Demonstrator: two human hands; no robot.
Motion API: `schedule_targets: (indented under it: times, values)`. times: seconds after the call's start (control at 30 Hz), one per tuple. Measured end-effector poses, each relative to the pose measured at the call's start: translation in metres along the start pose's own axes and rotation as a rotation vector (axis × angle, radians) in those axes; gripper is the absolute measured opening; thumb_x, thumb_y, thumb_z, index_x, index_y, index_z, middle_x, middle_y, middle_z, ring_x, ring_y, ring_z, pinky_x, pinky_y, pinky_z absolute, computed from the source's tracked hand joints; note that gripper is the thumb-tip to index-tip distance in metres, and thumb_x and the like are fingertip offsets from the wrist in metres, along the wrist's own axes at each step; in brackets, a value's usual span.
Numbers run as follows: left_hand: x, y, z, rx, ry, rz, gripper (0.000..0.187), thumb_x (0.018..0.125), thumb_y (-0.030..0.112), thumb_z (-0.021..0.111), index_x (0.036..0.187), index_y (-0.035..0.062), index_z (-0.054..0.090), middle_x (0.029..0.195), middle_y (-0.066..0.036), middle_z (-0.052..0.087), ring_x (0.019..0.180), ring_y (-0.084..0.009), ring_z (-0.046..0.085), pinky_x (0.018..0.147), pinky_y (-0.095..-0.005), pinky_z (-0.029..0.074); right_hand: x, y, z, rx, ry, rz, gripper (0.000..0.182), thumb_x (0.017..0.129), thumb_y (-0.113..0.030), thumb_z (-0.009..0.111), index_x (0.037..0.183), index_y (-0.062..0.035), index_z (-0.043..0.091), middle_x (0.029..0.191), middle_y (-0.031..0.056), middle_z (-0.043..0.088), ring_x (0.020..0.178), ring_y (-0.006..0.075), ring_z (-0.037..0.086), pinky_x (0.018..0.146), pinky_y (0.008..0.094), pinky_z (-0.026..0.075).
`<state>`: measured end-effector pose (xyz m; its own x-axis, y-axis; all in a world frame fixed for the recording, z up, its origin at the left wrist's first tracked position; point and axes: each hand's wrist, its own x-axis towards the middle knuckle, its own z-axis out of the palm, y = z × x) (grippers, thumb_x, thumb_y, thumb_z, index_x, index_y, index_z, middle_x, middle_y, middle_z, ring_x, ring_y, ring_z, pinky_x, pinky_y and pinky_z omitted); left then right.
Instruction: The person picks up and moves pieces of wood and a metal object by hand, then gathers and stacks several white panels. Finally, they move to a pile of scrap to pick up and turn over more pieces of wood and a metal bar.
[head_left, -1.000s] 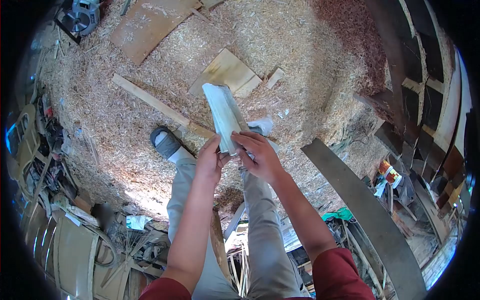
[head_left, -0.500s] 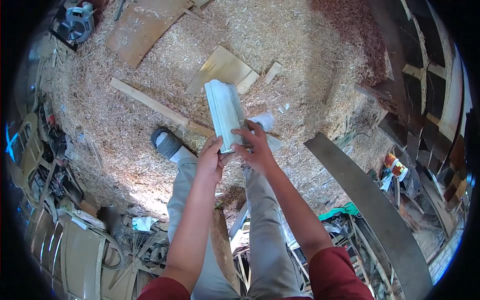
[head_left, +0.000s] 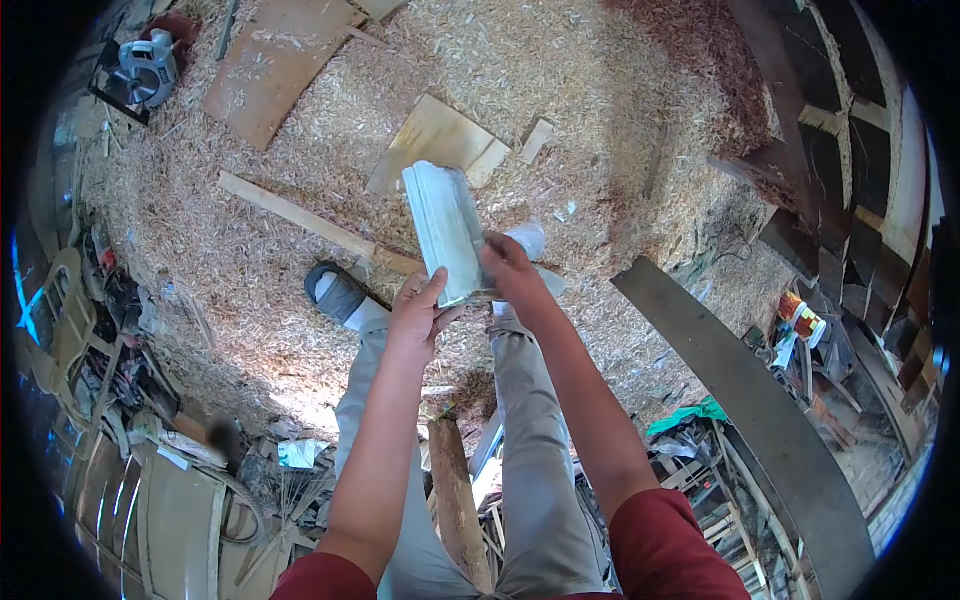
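Observation:
A pale, ridged piece of moulding [head_left: 440,225] is held out in front of my legs, its long side running away from me and leaning a little left. My left hand [head_left: 422,308] grips its near left corner, thumb on top and fingers curled beneath. Along the right edge, near the lower end, my right hand [head_left: 508,266] is closed on the same piece, its fingertips partly hidden and slightly blurred. The underside of the moulding cannot be seen.
Wood shavings [head_left: 580,330] cover the ground. Around lie a flat board [head_left: 430,140], a long wooden strip [head_left: 300,215] and a brown sheet [head_left: 280,70]. A circular saw [head_left: 148,70] sits far left. A long dark plank [head_left: 740,390] slants at right, near scrap piles.
My right hand's fingers have shifted from the moulding's lower face to its right edge. The piece has moved slightly left, with my left hand still on its corner.

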<state>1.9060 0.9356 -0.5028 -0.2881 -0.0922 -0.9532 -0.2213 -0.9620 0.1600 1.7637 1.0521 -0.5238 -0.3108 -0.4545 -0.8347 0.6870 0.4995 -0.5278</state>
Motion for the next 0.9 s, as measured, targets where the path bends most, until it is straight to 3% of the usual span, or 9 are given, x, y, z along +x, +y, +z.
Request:
schedule_targets:
  times: [0.17,0.23,0.27,0.33,0.43,0.57,0.7,0.77,0.9]
  values:
    - [-0.001,-0.010,0.002,-0.004,0.001,-0.016,0.021,0.097,0.022,0.066,0.111,0.0088,0.058,0.100,-0.007,0.069,0.090,-0.0182,0.070,0.077,-0.0333,0.063,0.017,-0.025,0.005,-0.035,0.039,0.210,0.082,0.086,-0.041,0.076,0.146,-0.0006,0.038,0.134,0.0223,0.055,0.125,0.0288,0.054,0.103,0.0366,0.044]
    - [0.001,-0.015,0.002,0.003,-0.015,-0.012,0.022,0.096,0.021,0.067,0.113,0.0090,0.058,0.100,-0.007,0.069,0.090,-0.0190,0.070,0.078,-0.0345,0.063,0.022,-0.040,0.019,-0.448,0.099,0.289,0.105,0.074,-0.048,0.084,0.148,-0.0013,0.026,0.135,0.0278,0.052,0.122,0.0330,0.056,0.102,0.0394,0.046]
    - [0.003,-0.018,0.001,0.022,-0.001,-0.014,0.023,0.096,0.020,0.067,0.114,0.0090,0.058,0.100,-0.007,0.069,0.090,-0.0196,0.070,0.078,-0.0352,0.063,0.026,-0.037,0.023,-0.450,0.096,0.286,0.105,0.074,-0.048,0.084,0.148,-0.0013,0.026,0.135,0.0278,0.052,0.122,0.0330,0.056,0.102,0.0394,0.046]
    - [0.008,-0.022,-0.007,0.079,0.023,-0.023,0.025,0.095,0.017,0.067,0.117,0.0089,0.057,0.100,-0.007,0.068,0.090,-0.0196,0.070,0.076,-0.0360,0.062,0.037,-0.021,0.027,-0.701,0.061,0.139,0.124,0.061,-0.050,0.090,0.150,-0.0037,0.018,0.135,0.0309,0.050,0.123,0.0361,0.055,0.103,0.0407,0.045]
    - [0.001,-0.011,-0.003,0.127,0.036,-0.021,0.021,0.096,0.018,0.065,0.116,0.0102,0.059,0.098,-0.006,0.068,0.087,-0.0182,0.070,0.074,-0.0332,0.061,0.051,0.008,0.022,-0.636,0.082,0.080,0.125,0.058,-0.047,0.091,0.150,-0.0050,0.018,0.137,0.0297,0.048,0.123,0.0377,0.054,0.105,0.0413,0.044]
    - [0.000,-0.005,-0.005,0.090,-0.053,0.029,0.020,0.098,0.024,0.062,0.113,0.0106,0.061,0.100,-0.005,0.067,0.090,-0.0161,0.067,0.077,-0.0321,0.058,0.026,-0.019,0.021,-0.523,0.033,0.134,0.122,0.060,-0.040,0.091,0.151,-0.0063,0.016,0.138,0.0291,0.047,0.125,0.0371,0.052,0.107,0.0421,0.043]
    - [-0.006,0.014,0.004,-0.030,-0.011,0.089,0.029,0.097,0.036,0.062,0.109,0.0104,0.061,0.111,-0.003,0.065,0.104,-0.0153,0.060,0.092,-0.0352,0.049,-0.009,-0.008,0.003,-0.405,-0.098,0.015,0.122,0.061,-0.033,0.090,0.152,-0.0107,0.013,0.137,0.0263,0.049,0.127,0.0353,0.051,0.108,0.0435,0.041]
    - [-0.007,0.019,0.003,-0.071,-0.067,0.214,0.031,0.097,0.034,0.063,0.116,0.0107,0.061,0.111,-0.001,0.066,0.099,-0.0119,0.060,0.085,-0.0289,0.047,-0.033,-0.008,-0.001,-0.433,-0.161,-0.020,0.123,0.061,-0.032,0.090,0.153,-0.0129,0.012,0.135,0.0249,0.051,0.126,0.0342,0.052,0.108,0.0445,0.040]
    - [-0.024,0.028,0.006,-0.086,-0.154,0.222,0.044,0.093,0.028,0.070,0.127,0.0048,0.057,0.109,-0.005,0.067,0.107,-0.0155,0.062,0.092,-0.0340,0.049,-0.081,-0.002,-0.003,-0.408,-0.356,-0.040,0.126,0.062,-0.025,0.090,0.155,-0.0146,0.006,0.143,0.0238,0.044,0.135,0.0344,0.043,0.114,0.0467,0.032]
